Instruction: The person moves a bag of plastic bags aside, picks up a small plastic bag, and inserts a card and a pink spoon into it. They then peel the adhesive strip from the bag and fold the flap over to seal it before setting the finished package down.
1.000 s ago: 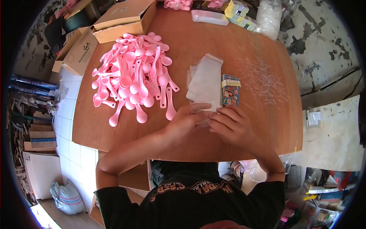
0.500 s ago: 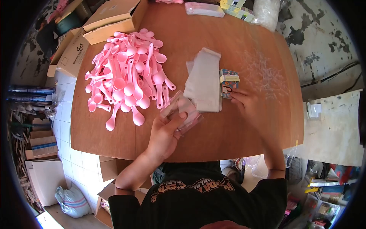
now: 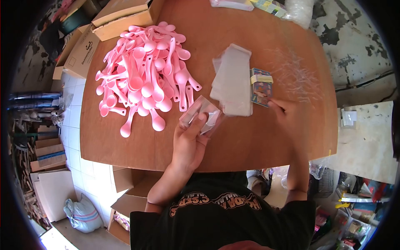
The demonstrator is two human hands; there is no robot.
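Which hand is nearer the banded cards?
Right. The right hand is by the banded cards, at their lower right corner; the left hand is farther off, to their lower left.

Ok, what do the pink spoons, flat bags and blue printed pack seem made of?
Pink spoons: probably moulded plastic, smooth with soft shine, one even colour.
Flat bags: likely thin plastic film, smooth; they look translucent.
Blue printed pack: perhaps paper or card, given its flat printed face and straight edges; finish unclear.

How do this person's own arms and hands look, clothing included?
The left hand and right hand are ungloved, and the forearms are bare below the sleeves. A black T-shirt bears orange-brown lettering. The right hand is blurred.
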